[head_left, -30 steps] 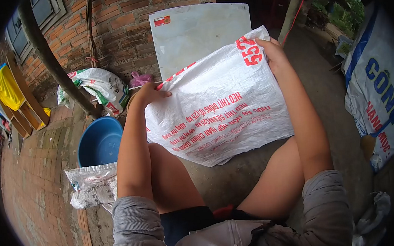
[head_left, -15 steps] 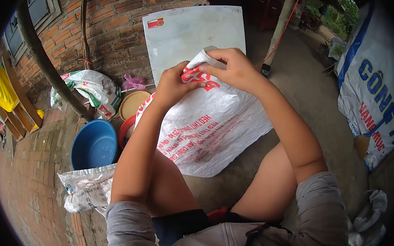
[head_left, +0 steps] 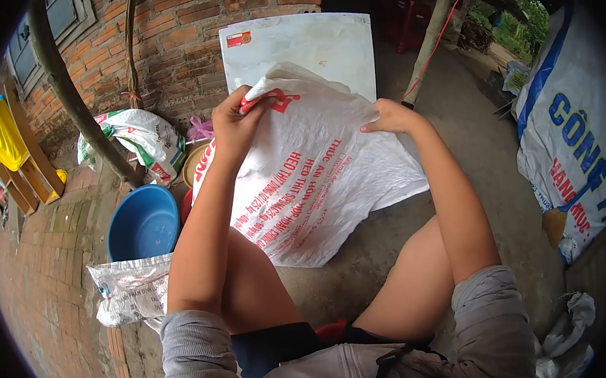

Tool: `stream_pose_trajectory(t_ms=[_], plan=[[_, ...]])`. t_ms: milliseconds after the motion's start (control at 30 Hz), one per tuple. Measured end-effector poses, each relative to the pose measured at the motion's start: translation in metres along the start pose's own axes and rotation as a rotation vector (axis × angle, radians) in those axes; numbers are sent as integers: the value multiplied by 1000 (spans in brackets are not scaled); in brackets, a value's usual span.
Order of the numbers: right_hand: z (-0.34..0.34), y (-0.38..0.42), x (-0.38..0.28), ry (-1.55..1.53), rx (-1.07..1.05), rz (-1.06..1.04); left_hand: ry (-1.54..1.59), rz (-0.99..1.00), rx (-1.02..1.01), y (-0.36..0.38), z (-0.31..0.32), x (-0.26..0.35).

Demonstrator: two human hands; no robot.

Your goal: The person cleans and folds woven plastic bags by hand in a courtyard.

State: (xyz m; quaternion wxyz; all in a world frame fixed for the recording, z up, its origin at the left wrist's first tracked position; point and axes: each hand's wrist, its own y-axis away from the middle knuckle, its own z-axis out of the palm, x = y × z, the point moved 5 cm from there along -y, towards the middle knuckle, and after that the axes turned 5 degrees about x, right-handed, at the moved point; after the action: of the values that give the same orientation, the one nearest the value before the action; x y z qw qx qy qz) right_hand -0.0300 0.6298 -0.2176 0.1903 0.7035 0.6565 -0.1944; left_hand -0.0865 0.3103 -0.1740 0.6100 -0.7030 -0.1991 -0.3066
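Note:
A white woven feed sack with red printing is spread in front of me, held up along its far edge. My left hand is closed round the sack's upper left edge, where a bit of the red print is bunched. At the upper right edge, my right hand pinches the sack between thumb and fingers. Between the two hands the edge stands up in a loose curve. The lower part of the sack hangs down between my knees, near the ground.
Behind the sack leans a white panel. To my left are a blue basin, a grey-white sack, a round tan lid and a green-white sack. A large printed sack stands at right, beyond a wooden pole.
My hands were close together at the sack's bunched top. Now they are apart, the right one moved right and down along the edge, and the sack is spread wider.

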Motion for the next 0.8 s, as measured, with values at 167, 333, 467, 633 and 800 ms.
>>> stream_pose_trajectory(t_ms=[167,333,467,633,800], plan=[[-4,5,31,55,-11,-28,42,48,144,-6,-24,-11],[-47,13,35,141,254,-93,-285,-294,-285,-3,-29,-17],[-75,35,1,320,595,-171,-397,-356,-505,10,-32,-46],[-77,45,-30,240,976,-81,-654,-224,-435,7,-26,-37],[-101,87,-69,147,1522,-426,-282,-163,-172,-2,-24,-20]])
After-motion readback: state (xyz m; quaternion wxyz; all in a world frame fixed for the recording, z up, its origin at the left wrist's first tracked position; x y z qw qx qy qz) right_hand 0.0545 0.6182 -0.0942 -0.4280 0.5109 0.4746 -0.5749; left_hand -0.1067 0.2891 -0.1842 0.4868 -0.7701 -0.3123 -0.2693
